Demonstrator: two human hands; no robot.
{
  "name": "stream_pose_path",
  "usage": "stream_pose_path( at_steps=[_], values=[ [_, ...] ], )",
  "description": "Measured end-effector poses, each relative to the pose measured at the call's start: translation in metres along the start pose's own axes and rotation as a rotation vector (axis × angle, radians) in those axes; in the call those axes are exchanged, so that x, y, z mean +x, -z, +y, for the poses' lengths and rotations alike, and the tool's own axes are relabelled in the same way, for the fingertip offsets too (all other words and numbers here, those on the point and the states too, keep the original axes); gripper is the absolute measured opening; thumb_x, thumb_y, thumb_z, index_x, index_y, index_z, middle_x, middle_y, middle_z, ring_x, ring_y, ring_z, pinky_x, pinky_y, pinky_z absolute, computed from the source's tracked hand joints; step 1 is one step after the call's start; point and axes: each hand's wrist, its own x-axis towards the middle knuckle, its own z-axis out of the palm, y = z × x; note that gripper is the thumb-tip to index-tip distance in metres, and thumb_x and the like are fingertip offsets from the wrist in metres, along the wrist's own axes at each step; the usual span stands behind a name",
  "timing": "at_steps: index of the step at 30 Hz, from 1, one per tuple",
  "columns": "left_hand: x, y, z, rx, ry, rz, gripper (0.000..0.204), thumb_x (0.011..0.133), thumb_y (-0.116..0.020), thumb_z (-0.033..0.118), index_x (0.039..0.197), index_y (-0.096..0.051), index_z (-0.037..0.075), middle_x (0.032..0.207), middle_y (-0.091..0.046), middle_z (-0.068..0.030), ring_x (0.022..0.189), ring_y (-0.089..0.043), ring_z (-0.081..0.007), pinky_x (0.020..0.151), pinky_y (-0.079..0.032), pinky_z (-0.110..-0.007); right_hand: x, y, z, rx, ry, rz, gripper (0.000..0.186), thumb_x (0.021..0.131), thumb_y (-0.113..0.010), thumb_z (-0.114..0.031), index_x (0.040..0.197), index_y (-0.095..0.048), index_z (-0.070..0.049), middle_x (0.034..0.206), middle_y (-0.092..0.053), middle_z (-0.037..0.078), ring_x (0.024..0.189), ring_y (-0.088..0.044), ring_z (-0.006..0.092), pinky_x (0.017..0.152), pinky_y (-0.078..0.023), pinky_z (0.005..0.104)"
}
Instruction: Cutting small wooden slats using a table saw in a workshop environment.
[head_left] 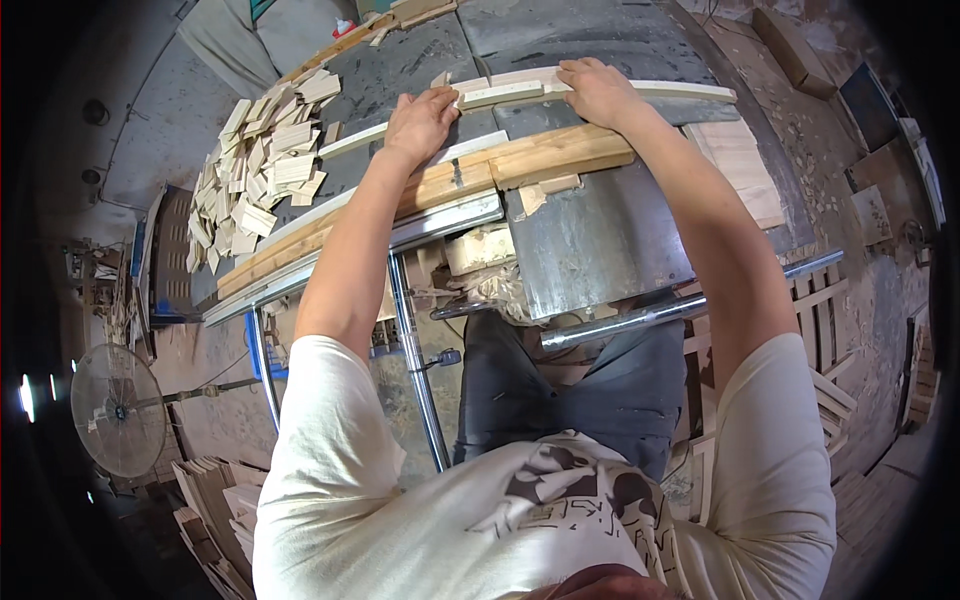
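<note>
My left hand (423, 122) is closed at the left end of a short pale wooden strip (503, 94). Its fingertips press down there, close together. At the strip's other end, my right hand (598, 92) has its fingers bent over the wood, gripping it. The short strip lies against a longer pale wooden strip (690, 91), which runs under both hands across the dark metal table (400, 70). Just beyond the hands, a thin dark curved piece (484, 70) stands at a seam in the tabletop; its kind is unclear.
Small flat wood pieces (262, 165) lie heaped on the table's left. A thick wooden bar (560, 155) crosses nearer to me, beside a metal rail (450, 220). A steel tube (690, 307) runs before my legs. A round fan (118, 410) stands at lower left.
</note>
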Motion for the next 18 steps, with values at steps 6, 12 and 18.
stream_pose_path(
  at_steps=[6, 12, 18],
  values=[
    [-0.016, 0.002, -0.002, -0.059, 0.011, -0.026, 0.031, 0.103, -0.056, 0.028, 0.127, -0.072, 0.016, 0.134, -0.069, -0.0039, 0.116, -0.058, -0.0317, 0.102, -0.045, -0.040, -0.033, -0.002, -0.019, 0.060, -0.010, 0.044, 0.053, 0.096, -0.064, -0.036, 0.140, -0.062, -0.007, 0.158, -0.046, 0.015, 0.148, -0.038, 0.0335, 0.119, -0.033, 0.0507],
    [-0.014, 0.011, 0.012, -0.097, -0.069, -0.092, 0.032, 0.093, -0.068, 0.022, 0.123, -0.073, 0.012, 0.120, -0.073, -0.0141, 0.112, -0.065, -0.0346, 0.101, -0.049, -0.044, -0.065, -0.003, -0.032, 0.090, 0.028, 0.071, 0.055, 0.097, -0.064, -0.034, 0.141, -0.057, -0.001, 0.152, -0.052, 0.020, 0.144, -0.044, 0.0365, 0.118, -0.037, 0.0490],
    [-0.025, 0.063, 0.012, -0.504, 0.075, -0.206, 0.034, 0.085, -0.079, 0.026, 0.112, -0.076, 0.005, 0.100, -0.076, -0.0139, 0.088, -0.071, -0.0251, 0.082, -0.057, -0.037, -0.089, 0.042, -0.037, 0.152, 0.032, 0.049, 0.050, 0.097, -0.064, -0.022, 0.140, -0.055, 0.004, 0.144, -0.056, 0.024, 0.136, -0.051, 0.0407, 0.114, -0.041, 0.0452]
  ],
)
